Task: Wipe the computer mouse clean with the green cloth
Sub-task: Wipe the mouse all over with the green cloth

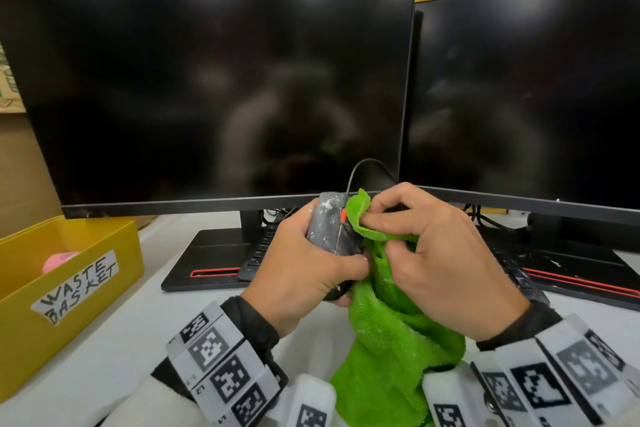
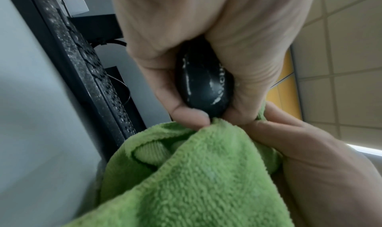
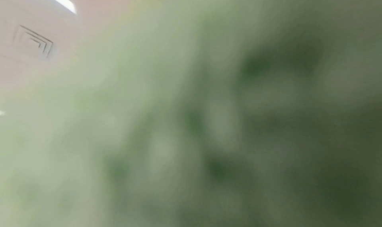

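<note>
Two dark monitors (image 1: pixel 221 87) (image 1: pixel 530 97) sitting side by side on red-striped stands, black keyboard (image 1: pixel 258 253) lying under the left one, yellow bin (image 1: pixel 69 288) labelled WASTE BASKET sitting at left, holding something pink (image 1: pixel 59 260)

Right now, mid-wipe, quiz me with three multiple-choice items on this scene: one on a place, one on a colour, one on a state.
1. Where is the mouse?
A. flat on the desk
B. held up in the left hand
C. in the yellow bin

2. What colour is the mouse's scroll wheel?
A. blue
B. white
C. red-orange

3. What state is the mouse's top in?
A. spotless
B. smeared with white residue
C. wholly wrapped in cloth

Answers:
1 B, the left hand's fingers curl round it above the desk.
2 C, it shows beside the green cloth pinched in the right hand.
3 B, white flecks streak its grey top.
</note>
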A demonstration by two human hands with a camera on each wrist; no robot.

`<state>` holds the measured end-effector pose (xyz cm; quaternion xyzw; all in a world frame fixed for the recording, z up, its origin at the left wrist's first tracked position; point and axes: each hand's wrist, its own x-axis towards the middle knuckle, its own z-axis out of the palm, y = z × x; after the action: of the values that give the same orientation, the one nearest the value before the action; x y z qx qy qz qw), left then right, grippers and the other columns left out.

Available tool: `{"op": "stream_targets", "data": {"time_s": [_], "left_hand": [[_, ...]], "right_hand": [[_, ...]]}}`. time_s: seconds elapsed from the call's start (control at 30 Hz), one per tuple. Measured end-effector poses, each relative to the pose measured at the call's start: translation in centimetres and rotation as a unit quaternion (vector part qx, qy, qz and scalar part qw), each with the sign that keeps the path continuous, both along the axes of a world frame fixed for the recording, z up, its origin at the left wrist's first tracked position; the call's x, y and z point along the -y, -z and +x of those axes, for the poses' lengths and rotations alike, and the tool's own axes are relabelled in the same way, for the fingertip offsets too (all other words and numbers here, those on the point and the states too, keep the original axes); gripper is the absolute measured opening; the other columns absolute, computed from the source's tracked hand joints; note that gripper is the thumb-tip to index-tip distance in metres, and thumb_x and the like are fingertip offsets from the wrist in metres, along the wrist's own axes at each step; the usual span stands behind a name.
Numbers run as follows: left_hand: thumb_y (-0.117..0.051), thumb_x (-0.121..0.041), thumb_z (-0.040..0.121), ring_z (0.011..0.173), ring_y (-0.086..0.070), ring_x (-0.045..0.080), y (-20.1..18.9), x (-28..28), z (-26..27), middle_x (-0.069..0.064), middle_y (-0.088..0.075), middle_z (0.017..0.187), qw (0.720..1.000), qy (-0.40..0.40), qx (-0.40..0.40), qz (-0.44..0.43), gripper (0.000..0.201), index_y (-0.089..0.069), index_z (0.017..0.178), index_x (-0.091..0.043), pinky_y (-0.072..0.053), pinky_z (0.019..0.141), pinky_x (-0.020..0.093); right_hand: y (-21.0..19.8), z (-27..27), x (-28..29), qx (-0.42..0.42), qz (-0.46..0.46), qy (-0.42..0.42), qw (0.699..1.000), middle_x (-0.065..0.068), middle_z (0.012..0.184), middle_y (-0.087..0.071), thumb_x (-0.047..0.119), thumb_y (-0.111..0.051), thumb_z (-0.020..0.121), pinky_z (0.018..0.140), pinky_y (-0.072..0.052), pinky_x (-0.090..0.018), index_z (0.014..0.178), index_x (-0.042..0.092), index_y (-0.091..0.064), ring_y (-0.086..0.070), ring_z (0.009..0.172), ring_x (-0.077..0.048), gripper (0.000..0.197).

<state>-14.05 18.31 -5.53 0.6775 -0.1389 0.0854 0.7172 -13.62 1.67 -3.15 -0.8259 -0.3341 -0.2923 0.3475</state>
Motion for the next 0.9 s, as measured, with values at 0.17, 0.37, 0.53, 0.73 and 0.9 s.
{"op": "stream_targets", "data": {"time_s": [0.17,0.37,0.53,0.73,0.9], "left_hand": [[-0.077,0.019,0.075,0.070,-0.068,0.023,0.1,0.2,-0.1,0.012,-0.073,0.085,1.000,-0.001,0.005,0.010,0.050,-0.068,0.115,-0.010,-0.056,0.058,0.038],[-0.085,0.007,0.075,0.062,-0.066,0.020,0.0,-0.4,0.2,0.007,-0.072,0.081,1.000,-0.006,-0.016,0.017,0.046,-0.067,0.112,-0.015,-0.054,0.057,0.034],[-0.079,-0.061,0.068,0.069,-0.066,0.027,-0.7,-0.5,0.3,0.010,-0.073,0.087,0.997,0.005,-0.063,-0.043,0.056,-0.070,0.108,-0.025,-0.054,0.058,0.035],[-0.035,-0.074,0.100,0.074,-0.069,0.036,-0.9,-0.2,0.4,0.020,-0.078,0.095,0.988,-0.023,-0.122,-0.093,0.075,-0.082,0.100,-0.015,-0.057,0.061,0.038],[-0.039,-0.061,0.105,0.066,-0.073,0.035,-0.8,0.6,0.0,0.021,-0.080,0.088,0.987,-0.045,-0.127,-0.091,0.061,-0.077,0.109,-0.014,-0.057,0.051,0.035]], "right_hand": [[-0.4,0.3,-0.2,0.005,0.021,0.010,1.000,0.012,0.095,-0.064,-0.001,-0.055,0.080,0.076,-0.038,-0.001,0.091,0.017,-0.078,-0.062,0.090,-0.002,0.032],[-0.1,0.6,0.6,-0.032,0.034,0.031,0.998,0.014,0.097,-0.067,-0.003,-0.056,0.079,0.070,-0.039,-0.001,0.099,0.021,-0.081,-0.061,0.081,0.007,0.039],[0.0,1.0,1.6,-0.042,0.123,0.034,0.991,0.016,0.094,-0.073,0.008,-0.060,0.077,0.087,-0.055,-0.042,0.095,0.036,-0.079,-0.068,0.096,-0.005,0.038],[0.3,0.9,0.7,-0.071,0.133,-0.003,0.989,0.004,0.085,-0.071,0.020,-0.060,0.079,0.079,-0.053,-0.044,0.076,0.021,-0.076,-0.067,0.085,-0.016,0.016],[0.3,0.1,-0.3,-0.094,0.148,-0.042,0.984,0.007,0.087,-0.070,0.037,-0.066,0.089,0.080,-0.054,-0.037,0.063,0.027,-0.074,-0.066,0.089,-0.007,0.029]]}}
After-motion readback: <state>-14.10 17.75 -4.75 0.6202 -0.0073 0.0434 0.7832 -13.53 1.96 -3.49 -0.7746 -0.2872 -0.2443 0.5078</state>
